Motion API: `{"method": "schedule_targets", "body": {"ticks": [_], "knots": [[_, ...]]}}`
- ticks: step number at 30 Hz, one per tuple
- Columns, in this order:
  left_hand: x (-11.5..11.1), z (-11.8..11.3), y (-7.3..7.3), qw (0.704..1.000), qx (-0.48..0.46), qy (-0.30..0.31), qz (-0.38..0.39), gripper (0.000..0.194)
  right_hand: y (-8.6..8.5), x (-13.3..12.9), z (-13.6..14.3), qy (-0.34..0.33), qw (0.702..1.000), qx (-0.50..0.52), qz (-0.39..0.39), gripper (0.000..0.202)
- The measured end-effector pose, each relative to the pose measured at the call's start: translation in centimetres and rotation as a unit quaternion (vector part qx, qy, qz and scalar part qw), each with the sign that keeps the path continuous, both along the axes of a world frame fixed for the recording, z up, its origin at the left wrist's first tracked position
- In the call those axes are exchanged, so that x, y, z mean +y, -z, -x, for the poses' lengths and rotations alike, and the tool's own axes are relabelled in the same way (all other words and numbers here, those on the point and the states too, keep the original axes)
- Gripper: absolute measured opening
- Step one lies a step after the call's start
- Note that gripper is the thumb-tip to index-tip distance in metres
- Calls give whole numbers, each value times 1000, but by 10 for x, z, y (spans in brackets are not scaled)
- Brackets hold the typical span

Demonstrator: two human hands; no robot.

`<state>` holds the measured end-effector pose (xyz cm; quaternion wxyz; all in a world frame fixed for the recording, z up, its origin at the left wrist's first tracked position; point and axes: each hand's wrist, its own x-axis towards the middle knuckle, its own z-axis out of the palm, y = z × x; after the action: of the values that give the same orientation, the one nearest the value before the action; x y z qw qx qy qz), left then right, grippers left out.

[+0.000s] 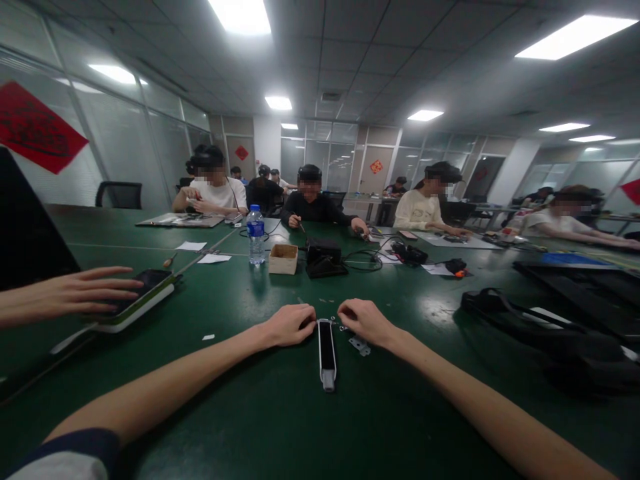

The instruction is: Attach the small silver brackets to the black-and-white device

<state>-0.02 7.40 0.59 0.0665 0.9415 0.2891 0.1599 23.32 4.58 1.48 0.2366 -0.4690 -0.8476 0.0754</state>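
Observation:
Between my hands lies a narrow device (327, 350) with a black face, a white rim and a grey end nearest me. My left hand (293, 325) rests just left of its far end, fingers curled and tips pressed together; what they hold, if anything, is hidden. My right hand (367, 321) is curled too, its fingertips lowered toward small metal bits (343, 327) on the table. Whether it pinches one of them is not visible. A flat grey metal bracket (359, 345) with holes lies under the edge of my right hand.
A co-worker's hand (75, 293) reaches over a green-and-white device (145, 303) at left. Beyond stand a water bottle (256, 237), a small open box (283, 260) and a black case (325, 257). Black straps and gear (540, 340) lie right. Several people sit across the green table (240, 427).

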Motion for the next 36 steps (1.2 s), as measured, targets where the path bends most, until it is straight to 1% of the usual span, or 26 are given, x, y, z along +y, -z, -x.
{"method": "schedule_targets", "body": {"ticks": [4,9,13,16,19,27,32,36], "knots": [[1,1,4,999,-36,-15,-19,12,-7,1,13,-17,999,30,-12,13],[4,4,9,993,-104,-18,-45,15,-14,5,31,-45,996,70,15,14],[8,5,15,986,-154,-15,-55,12,-14,14,41,-49,995,74,39,13],[10,6,19,983,-173,-19,-62,11,-12,21,44,-62,991,94,70,15],[11,7,21,984,-169,-29,-55,11,-8,25,43,-76,987,110,94,17],[9,8,19,990,-134,-36,-26,13,-6,22,40,-69,989,84,99,21],[4,7,14,992,-109,-66,2,17,-5,21,34,-61,990,92,85,22],[0,8,12,991,-95,-94,23,12,-4,20,31,-58,990,93,85,23]]}}
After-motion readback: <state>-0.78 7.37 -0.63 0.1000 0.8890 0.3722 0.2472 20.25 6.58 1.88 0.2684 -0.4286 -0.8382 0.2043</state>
